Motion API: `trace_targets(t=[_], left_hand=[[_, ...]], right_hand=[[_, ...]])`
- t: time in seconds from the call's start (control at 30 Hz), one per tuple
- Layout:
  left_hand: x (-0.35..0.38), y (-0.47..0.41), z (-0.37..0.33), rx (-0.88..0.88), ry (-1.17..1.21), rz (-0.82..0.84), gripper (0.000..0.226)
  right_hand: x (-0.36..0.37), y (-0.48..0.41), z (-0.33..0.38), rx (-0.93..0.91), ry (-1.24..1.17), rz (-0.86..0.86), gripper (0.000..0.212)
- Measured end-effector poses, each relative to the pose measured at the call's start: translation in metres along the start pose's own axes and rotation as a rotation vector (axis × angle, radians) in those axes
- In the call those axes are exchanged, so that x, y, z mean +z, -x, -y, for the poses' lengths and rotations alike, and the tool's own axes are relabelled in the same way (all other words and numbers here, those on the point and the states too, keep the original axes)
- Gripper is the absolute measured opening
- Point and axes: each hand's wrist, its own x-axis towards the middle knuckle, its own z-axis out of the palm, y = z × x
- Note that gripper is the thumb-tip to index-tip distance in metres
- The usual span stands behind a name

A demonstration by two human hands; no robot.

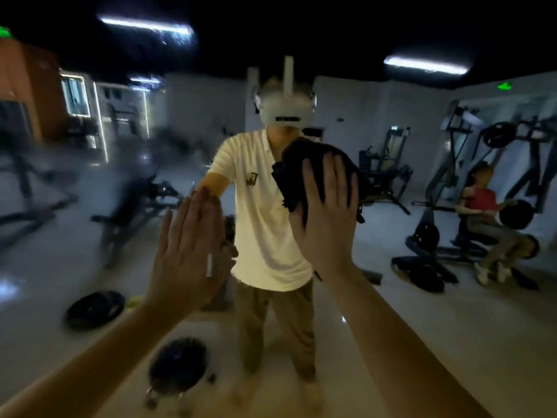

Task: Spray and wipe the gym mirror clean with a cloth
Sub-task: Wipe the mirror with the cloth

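Pretty dim gym here: black ceiling [301, 25] with a few long white tube lights [425, 65], off-white walls [205, 107], and an orange-brown wall [27, 86] far left. The pale glossy floor [422, 327] catches some glare. Dark steel weight machines [494, 164] stand on the right, black round weight plates [95, 309] lie on the floor, and a small green exit sign [505, 85] glows up high.

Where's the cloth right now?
Head view, right of centre: the dark cloth is pressed flat against the mirror under the right hand, at the shoulder of the reflected person. The left hand rests on the mirror to its left.
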Motion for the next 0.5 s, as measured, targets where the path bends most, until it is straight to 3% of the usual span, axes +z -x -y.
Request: trace_targets(t=[0.1, 0.27, 0.33, 0.4, 0.5], left_hand=[[-0.003, -0.019, 0.007, -0.042, 0.029, -0.005, 0.103], [-0.001, -0.02, 0.01, 0.01, 0.003, 0.024, 0.101], [-0.005, -0.02, 0.012, 0.037, -0.013, 0.007, 0.097], [-0.01, -0.022, 0.013, 0.043, 0.008, -0.017, 0.093], [-0.018, -0.03, 0.018, 0.03, 0.044, -0.035, 0.085]], right_hand=[[0.008, 0.015, 0.016, -0.057, 0.023, 0.032, 0.065], [0.029, 0.088, 0.009, -0.764, 0.14, 0.319, 0.069], [0.026, 0.086, 0.0, -0.896, 0.164, 0.38, 0.073], [0.018, 0.059, -0.006, -0.877, 0.158, 0.345, 0.074], [-0.003, -0.013, -0.016, -0.599, 0.142, 0.165, 0.071]])
